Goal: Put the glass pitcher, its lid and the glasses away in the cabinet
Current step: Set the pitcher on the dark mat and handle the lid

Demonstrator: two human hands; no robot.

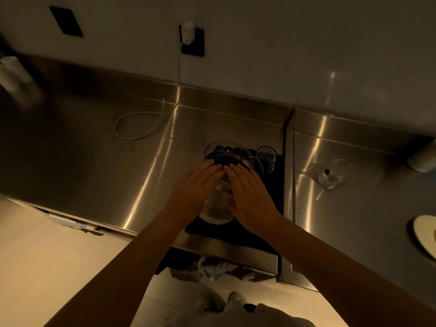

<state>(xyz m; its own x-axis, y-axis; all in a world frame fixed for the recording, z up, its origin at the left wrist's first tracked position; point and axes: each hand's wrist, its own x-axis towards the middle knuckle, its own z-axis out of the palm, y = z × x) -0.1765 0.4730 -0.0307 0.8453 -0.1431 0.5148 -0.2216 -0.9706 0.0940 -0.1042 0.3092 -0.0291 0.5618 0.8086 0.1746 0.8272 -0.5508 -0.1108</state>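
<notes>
A clear glass pitcher (pixel 227 153) stands on a dark mat (pixel 236 234) on the steel counter, straight in front of me. My left hand (pixel 195 185) lies against its left side and my right hand (pixel 250 192) against its right side, fingertips almost touching over the glass. Both hands clasp the pitcher between them, and its base still looks to be on the mat. A small drinking glass (pixel 267 156) stands on the mat just behind and to the right of the pitcher. The glass lid (pixel 329 175) with a dark knob rests on the counter section further right.
A white cable loop (pixel 139 125) lies on the counter at left, running up to a wall plug (pixel 188 34). A white cylinder (pixel 13 72) stands far left, another white object (pixel 423 159) far right. A pale plate (pixel 424 234) sits at the right edge. A seam (pixel 289 175) divides the counter sections.
</notes>
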